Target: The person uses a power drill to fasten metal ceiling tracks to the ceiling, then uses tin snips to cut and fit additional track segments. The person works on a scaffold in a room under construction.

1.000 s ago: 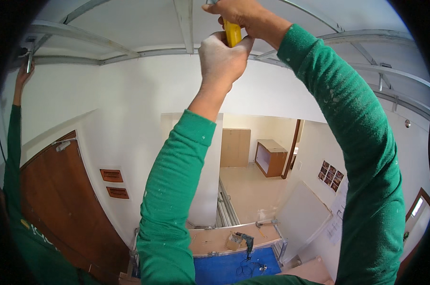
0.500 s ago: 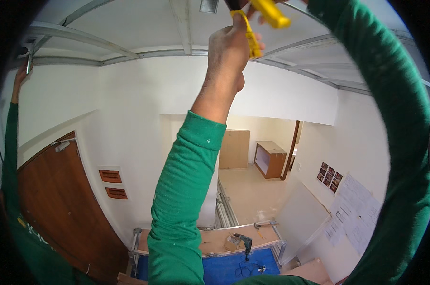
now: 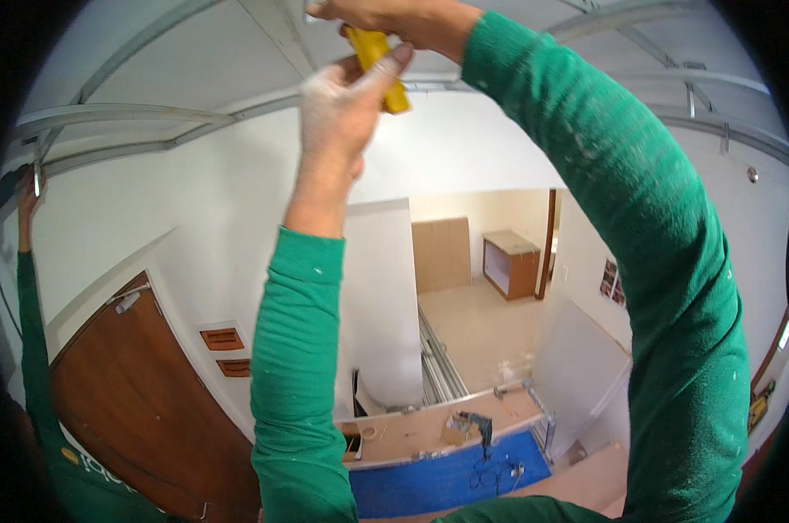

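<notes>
Both my arms, in green sleeves, reach up towards the ceiling. My left hand (image 3: 338, 109) is closed around a yellow-handled tool (image 3: 379, 74), thumb pressed against it; the working end is hidden, so its kind is unclear. Just above, my right hand (image 3: 403, 17) comes in from the right, its fingers bent close to the tool's upper part and a fingertip at a small pale piece by the picture's top edge. What those fingers hold is hidden. Metal ceiling framing (image 3: 124, 113) runs overhead around both hands.
At far left, a co-worker's raised hand (image 3: 30, 196) is at the framing. Below are a brown door (image 3: 142, 410), a plank platform (image 3: 412, 438) with a drill (image 3: 480, 427) and hammer (image 3: 504, 401), and a blue surface (image 3: 412, 490). A box-like cabinet (image 3: 521, 270) stands beyond.
My view has shifted. Both hands have moved left in the picture, the left one also lower. Two yellow handles showed apart before; now one yellow piece shows between the hands.
</notes>
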Tool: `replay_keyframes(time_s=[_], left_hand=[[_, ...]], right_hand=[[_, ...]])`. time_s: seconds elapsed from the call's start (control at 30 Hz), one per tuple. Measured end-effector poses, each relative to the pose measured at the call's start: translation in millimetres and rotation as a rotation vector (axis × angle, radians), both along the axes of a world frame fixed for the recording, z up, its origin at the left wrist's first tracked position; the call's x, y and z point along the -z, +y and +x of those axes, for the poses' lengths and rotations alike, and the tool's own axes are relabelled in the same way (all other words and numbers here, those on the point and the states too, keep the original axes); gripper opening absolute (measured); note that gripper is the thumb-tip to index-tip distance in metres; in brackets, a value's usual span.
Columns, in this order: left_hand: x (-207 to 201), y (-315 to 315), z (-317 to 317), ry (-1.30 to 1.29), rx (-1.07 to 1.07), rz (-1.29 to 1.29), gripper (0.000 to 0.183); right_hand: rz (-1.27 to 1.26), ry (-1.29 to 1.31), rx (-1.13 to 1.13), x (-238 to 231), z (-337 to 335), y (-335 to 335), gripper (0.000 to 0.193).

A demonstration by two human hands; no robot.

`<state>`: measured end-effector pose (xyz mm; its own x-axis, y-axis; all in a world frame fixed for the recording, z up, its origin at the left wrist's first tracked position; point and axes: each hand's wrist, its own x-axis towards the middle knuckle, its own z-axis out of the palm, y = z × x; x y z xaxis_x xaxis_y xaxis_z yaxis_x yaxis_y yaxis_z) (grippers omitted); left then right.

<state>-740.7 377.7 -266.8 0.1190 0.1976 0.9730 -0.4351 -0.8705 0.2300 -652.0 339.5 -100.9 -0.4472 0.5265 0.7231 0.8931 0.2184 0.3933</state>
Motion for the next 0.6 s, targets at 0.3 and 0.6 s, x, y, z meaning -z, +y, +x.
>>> replay_keyframes(time_s=[0.3,0.6], left_hand=[[-2.0,-23.7,26.2,-0.036,0.333,-0.233,0.048],[-1.5,-10.4,25.2,0.034,0.443,-0.113,0.038]], right_hand=[[-0.490,0.558,0.024,12.3,-43.8,-182.9,0.047],[-0.054,0.452,-0.126,78.4,-15.0,-140.6,0.053]])
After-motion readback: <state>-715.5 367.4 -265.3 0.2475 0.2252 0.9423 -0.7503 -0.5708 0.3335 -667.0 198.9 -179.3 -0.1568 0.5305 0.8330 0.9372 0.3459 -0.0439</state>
